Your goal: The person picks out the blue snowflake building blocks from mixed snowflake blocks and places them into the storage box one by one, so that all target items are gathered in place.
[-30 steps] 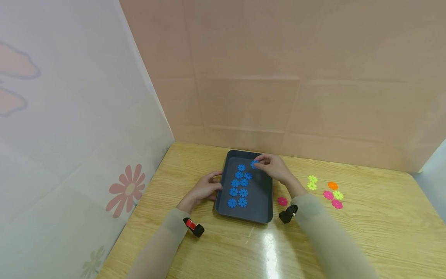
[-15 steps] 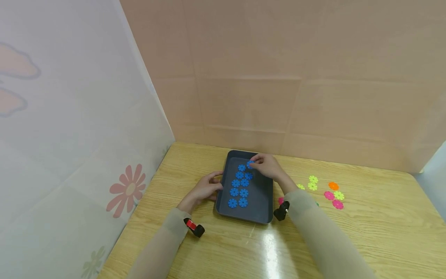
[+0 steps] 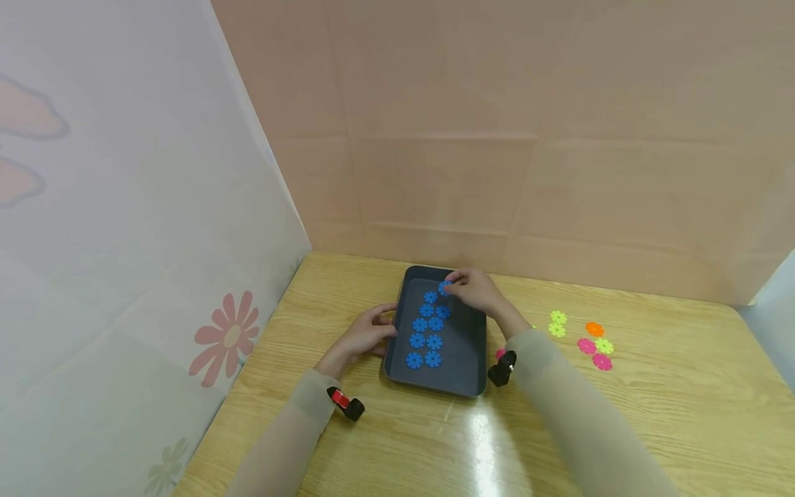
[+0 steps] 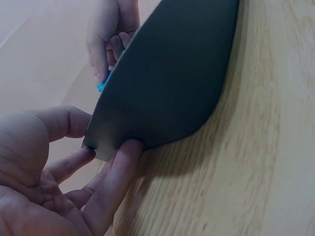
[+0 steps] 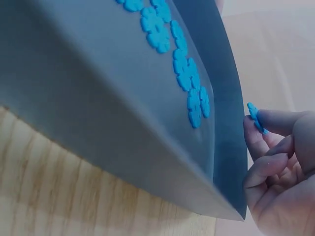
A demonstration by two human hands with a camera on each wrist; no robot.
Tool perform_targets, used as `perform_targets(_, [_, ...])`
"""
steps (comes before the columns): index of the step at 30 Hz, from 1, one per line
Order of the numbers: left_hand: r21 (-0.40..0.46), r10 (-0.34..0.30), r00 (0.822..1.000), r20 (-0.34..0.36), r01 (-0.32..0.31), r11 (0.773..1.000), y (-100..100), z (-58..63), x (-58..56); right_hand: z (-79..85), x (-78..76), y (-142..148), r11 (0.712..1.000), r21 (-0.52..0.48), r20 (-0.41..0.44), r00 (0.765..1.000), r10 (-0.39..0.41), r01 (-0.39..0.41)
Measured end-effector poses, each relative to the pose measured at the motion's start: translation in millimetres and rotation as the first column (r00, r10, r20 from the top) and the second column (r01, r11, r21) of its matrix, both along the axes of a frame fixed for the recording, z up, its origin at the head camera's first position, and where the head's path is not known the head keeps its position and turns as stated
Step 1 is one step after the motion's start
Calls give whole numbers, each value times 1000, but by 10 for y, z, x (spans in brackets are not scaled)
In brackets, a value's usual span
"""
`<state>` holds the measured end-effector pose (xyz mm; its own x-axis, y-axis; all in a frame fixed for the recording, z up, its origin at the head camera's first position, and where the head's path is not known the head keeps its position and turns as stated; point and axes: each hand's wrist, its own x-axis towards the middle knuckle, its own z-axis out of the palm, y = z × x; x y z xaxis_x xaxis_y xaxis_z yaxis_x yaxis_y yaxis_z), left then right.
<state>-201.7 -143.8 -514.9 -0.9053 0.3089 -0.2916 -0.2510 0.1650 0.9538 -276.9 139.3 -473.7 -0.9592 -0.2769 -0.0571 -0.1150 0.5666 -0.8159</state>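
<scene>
My right hand point(image 3: 476, 290) pinches a blue notched plastic disc point(image 5: 254, 117) between thumb and fingertip, over the far end of a dark grey tray point(image 3: 462, 366). Several more blue discs point(image 3: 433, 359) lie flat in the tray, in two rough columns toward its left side. On the tray's left edge, my left hand point(image 3: 366, 331) holds the rim, its fingers on both sides of the wall in the left wrist view. In that view the tray point(image 4: 172, 73) hides the discs lying inside it, while the right hand point(image 4: 110, 34) shows beyond the rim.
On the wooden table point(image 3: 683, 414), right of the tray, lie yellow-green discs point(image 3: 557, 317), an orange disc point(image 3: 594, 329) and pink discs point(image 3: 602, 362). A pink disc point(image 3: 500, 353) near the right wrist is partly covered. A wall covering point(image 3: 435, 186) rises behind the table.
My right hand has moved slightly left and then a little away from me with the blue disc, over the tray's far end. The left hand stays at the tray's edge.
</scene>
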Motion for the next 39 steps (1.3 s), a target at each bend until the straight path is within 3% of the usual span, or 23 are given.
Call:
perform_targets(12, [-2, 2, 1000, 1, -2, 1000, -18, 6, -8, -76, -86, -122, 987, -67, 79, 987, -139, 144])
perform_targets(16, [1, -3, 1000, 5, 3, 1000, -16, 10, -1, -108, -70, -174, 984, -48, 84, 982, -169, 173])
perform_targets(26, [2, -5, 1000, -4, 5, 1000, -4, 24, 2, -192, -45, -228, 973, 99, 52, 975, -215, 209])
perform_targets(39, [-9, 8, 1000, 6, -8, 1000, 10, 44, 14, -186, -4, -226, 971, 145, 34, 980, -196, 190])
